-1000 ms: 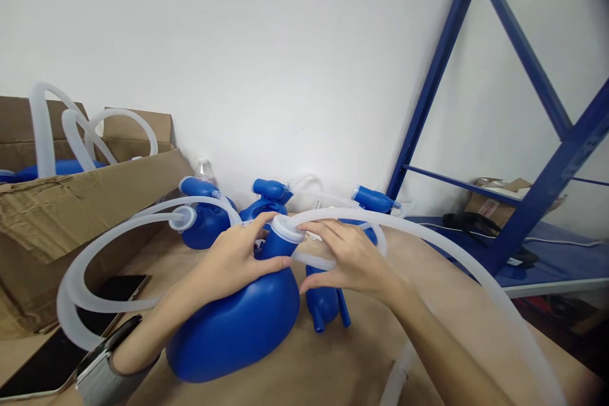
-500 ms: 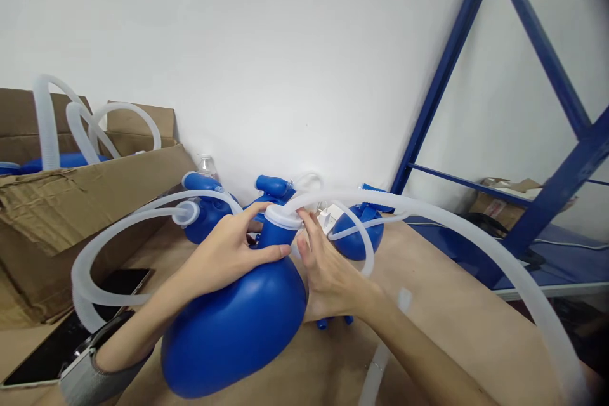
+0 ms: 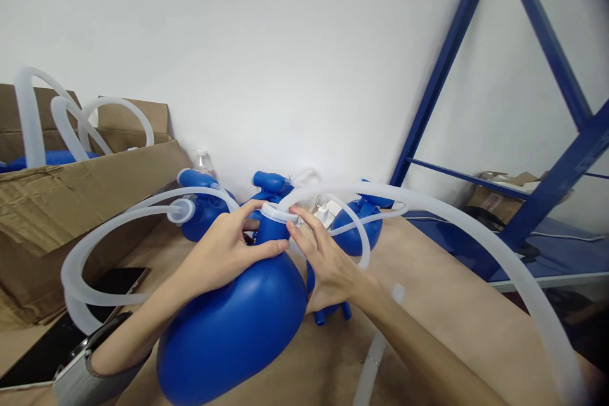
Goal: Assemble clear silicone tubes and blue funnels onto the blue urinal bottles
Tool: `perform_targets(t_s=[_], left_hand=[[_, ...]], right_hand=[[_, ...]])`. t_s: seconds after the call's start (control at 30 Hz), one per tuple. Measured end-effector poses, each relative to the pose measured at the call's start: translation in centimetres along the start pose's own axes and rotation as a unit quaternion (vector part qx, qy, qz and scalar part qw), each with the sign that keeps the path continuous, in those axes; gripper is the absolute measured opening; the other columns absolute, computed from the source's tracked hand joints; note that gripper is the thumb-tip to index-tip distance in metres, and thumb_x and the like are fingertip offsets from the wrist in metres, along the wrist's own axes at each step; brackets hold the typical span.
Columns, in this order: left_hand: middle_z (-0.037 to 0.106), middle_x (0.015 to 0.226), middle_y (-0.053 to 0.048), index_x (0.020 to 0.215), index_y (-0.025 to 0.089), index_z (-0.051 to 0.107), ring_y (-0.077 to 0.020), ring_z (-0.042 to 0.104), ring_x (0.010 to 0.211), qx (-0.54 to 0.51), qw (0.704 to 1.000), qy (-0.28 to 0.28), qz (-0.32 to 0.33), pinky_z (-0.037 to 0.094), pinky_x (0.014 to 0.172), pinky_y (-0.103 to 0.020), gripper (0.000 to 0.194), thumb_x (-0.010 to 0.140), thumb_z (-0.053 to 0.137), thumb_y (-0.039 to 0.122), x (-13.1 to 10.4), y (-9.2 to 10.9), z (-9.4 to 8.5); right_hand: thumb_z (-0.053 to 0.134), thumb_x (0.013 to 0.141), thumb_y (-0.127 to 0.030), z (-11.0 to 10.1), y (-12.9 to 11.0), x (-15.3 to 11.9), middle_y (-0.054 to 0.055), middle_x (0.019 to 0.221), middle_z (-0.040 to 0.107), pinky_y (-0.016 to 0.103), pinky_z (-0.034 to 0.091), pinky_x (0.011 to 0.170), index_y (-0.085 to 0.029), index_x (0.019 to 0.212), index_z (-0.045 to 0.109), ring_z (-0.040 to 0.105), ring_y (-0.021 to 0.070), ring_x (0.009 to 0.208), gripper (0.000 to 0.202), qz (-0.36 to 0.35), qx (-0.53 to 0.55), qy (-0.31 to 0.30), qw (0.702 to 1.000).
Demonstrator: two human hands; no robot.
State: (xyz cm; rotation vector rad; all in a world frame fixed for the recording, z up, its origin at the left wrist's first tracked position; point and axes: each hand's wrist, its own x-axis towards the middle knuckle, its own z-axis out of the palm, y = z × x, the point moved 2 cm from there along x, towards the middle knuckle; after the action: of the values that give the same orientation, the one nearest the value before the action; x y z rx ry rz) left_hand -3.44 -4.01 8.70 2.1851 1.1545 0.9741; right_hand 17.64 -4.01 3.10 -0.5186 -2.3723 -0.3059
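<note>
A large rounded blue plastic bottle (image 3: 233, 330) fills the lower middle of the view, tilted with its neck up. My left hand (image 3: 228, 244) wraps round the neck, thumb across its front. On the mouth sits a white cap (image 3: 278, 212), from which a translucent ribbed hose (image 3: 428, 198) arches far to the right. The fingertips of my right hand (image 3: 328, 260) are bent against the right side of the cap. Whether the cap is fully seated cannot be seen.
Several similar blue bottles (image 3: 356, 228) with hoses stand along the wall. At left a cardboard box (image 3: 95, 184) holds more of them, near a dark tablet (image 3: 38, 355). A loose hose piece (image 3: 373, 355) lies on the table (image 3: 442, 317). Blue shelving (image 3: 445, 70) rises at right.
My right hand's fingers have shifted slightly left along the cap and are more bent. The left hand keeps its hold on the neck. The view has moved a little.
</note>
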Motion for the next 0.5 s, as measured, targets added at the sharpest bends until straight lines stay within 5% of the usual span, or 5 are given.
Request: perform_targets(t_s=[0.2, 0.3, 0.37, 0.43, 0.5], left_hand=[[0.078, 0.099, -0.008, 0.134, 0.019, 0.056, -0.0307, 0.074, 0.088, 0.052, 0.998, 0.018, -0.015, 0.055, 0.078, -0.038, 0.066, 0.083, 0.068, 0.059, 0.4, -0.5, 0.3], [0.078, 0.098, -0.008, 0.136, 0.021, 0.055, -0.0334, 0.074, 0.093, 0.136, 0.990, -0.017, 0.011, 0.053, 0.079, -0.039, 0.065, 0.084, 0.068, 0.058, 0.2, -0.2, 1.0], [0.078, 0.095, -0.009, 0.136, 0.022, 0.055, -0.0357, 0.074, 0.092, 0.207, 0.976, -0.060, 0.023, 0.052, 0.075, -0.039, 0.066, 0.083, 0.069, 0.059, -0.2, 0.1, 1.9], [0.078, 0.097, -0.011, 0.138, 0.020, 0.054, -0.0379, 0.074, 0.092, 0.263, 0.960, -0.087, 0.034, 0.052, 0.073, -0.040, 0.067, 0.086, 0.066, 0.060, -0.5, 0.5, 3.0], [0.078, 0.100, -0.013, 0.142, 0.018, 0.050, -0.0388, 0.074, 0.092, 0.285, 0.952, -0.095, 0.050, 0.051, 0.074, -0.042, 0.069, 0.089, 0.064, 0.060, -0.8, 0.8, 4.0]], right_hand=[[0.082, 0.071, -0.065, -2.3, -1.0, 0.6, 0.028, 0.167, 0.007, 0.062, 0.044, 0.108, -0.026, 0.165, 0.008, 0.026, 0.0484, 0.151, 0.126, 0.056, -0.045, -0.121, 0.990], [0.080, 0.069, -0.072, -6.0, -3.6, 1.3, 0.027, 0.152, 0.047, 0.057, 0.054, 0.096, -0.024, 0.164, 0.023, 0.053, 0.0474, 0.134, 0.121, 0.089, -0.067, -0.182, 0.977], [0.073, 0.082, -0.066, -8.2, -5.1, 1.7, 0.015, 0.122, 0.072, 0.046, 0.060, 0.084, -0.027, 0.159, 0.037, 0.072, 0.0363, 0.105, 0.093, 0.143, -0.069, -0.169, 0.973], [0.064, 0.093, -0.058, -9.4, -5.9, 2.1, 0.009, 0.103, 0.078, 0.040, 0.060, 0.078, -0.028, 0.150, 0.050, 0.075, 0.0288, 0.088, 0.066, 0.174, -0.067, -0.132, 0.974], [0.062, 0.097, -0.053, -9.5, -5.6, 2.3, 0.010, 0.111, 0.077, 0.040, 0.059, 0.085, -0.026, 0.144, 0.057, 0.074, 0.0284, 0.098, 0.055, 0.196, -0.075, -0.083, 0.974]])
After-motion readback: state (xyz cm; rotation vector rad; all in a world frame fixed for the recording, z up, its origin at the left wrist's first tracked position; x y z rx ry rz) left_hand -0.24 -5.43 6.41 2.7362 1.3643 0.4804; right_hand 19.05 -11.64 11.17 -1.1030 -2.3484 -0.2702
